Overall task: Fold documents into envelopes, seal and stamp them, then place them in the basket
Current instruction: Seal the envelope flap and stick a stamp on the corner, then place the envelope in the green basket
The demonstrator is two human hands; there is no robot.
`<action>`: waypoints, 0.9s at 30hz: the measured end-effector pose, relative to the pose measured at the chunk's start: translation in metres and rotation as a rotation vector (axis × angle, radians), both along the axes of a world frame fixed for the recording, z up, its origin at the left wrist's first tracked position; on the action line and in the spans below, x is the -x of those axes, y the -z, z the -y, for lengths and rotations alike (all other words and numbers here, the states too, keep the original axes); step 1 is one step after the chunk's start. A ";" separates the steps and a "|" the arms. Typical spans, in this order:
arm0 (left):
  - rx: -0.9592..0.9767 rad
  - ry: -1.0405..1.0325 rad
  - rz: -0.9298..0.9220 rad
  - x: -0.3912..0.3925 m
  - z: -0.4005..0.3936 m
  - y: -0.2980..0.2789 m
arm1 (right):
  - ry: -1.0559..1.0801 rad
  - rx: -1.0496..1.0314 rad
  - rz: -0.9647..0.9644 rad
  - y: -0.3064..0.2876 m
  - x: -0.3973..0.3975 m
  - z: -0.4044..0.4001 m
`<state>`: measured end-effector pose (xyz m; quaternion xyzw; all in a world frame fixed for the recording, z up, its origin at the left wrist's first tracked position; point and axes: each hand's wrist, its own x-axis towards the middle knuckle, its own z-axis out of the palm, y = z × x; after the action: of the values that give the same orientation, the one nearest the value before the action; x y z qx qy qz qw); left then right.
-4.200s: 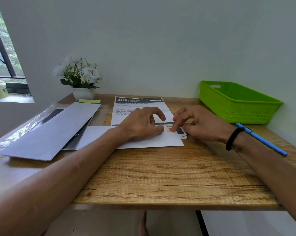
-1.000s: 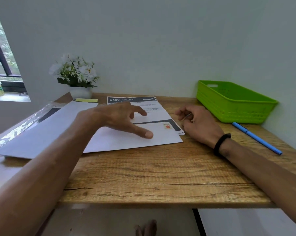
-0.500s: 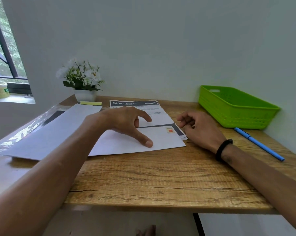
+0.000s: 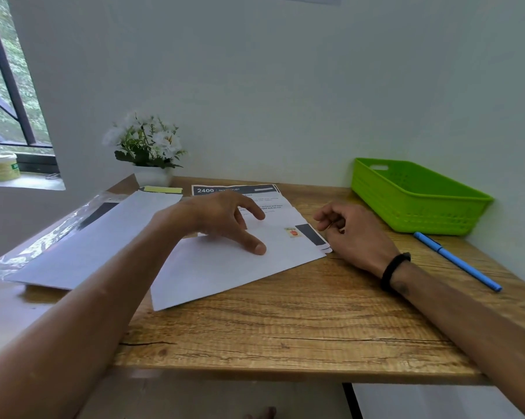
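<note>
On the near half of the wood-grain table (image 4: 285, 328), a long white paper envelope (image 4: 225, 267) lies flat, its long axis running from 7 o'clock to 2 o'clock, the small orange stamp (image 4: 293, 232) at its far right end. The left hand (image 4: 225, 219) hovers spread, thumb tip pressing the envelope. The right hand (image 4: 355, 234) rests beside that stamped end, fingers loosely curled; whether they pinch anything I cannot tell. At 1 o'clock sits a green plastic basket (image 4: 418, 204) against the pale wall.

left hand (image 4: 225, 220) fingers spread, thumb down | right hand (image 4: 353, 234) curled
</note>
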<state>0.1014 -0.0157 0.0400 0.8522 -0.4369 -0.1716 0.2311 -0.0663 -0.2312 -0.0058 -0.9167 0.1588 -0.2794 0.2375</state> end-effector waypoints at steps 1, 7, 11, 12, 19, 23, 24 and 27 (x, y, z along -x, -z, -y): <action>0.025 -0.018 -0.035 0.000 -0.001 0.000 | 0.001 -0.003 0.000 0.000 0.000 0.000; 0.174 -0.088 -0.228 -0.003 -0.007 -0.003 | 0.020 -0.016 -0.001 0.000 0.000 0.000; 0.319 -0.168 -0.358 -0.006 -0.012 -0.008 | 0.063 -0.073 0.106 -0.002 0.000 0.001; 0.356 -0.182 -0.423 -0.006 -0.013 -0.009 | 0.068 -0.088 0.145 -0.003 0.001 0.000; 0.666 -0.219 -0.756 -0.008 -0.016 -0.013 | -0.020 -0.228 0.391 -0.018 0.008 -0.012; 0.821 -0.270 -0.873 -0.012 -0.007 -0.005 | -0.067 -0.448 0.307 -0.023 0.009 -0.030; 0.849 -0.283 -0.871 -0.013 -0.005 -0.003 | -0.091 -0.543 0.261 -0.024 0.009 -0.035; 0.933 -0.307 -0.875 -0.010 0.002 -0.001 | -0.161 -0.769 0.132 -0.027 0.012 -0.054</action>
<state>0.1111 -0.0181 0.0405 0.5668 -0.2047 -0.2601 0.7544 -0.0779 -0.1772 0.0209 -0.7504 0.1640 -0.2387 0.5942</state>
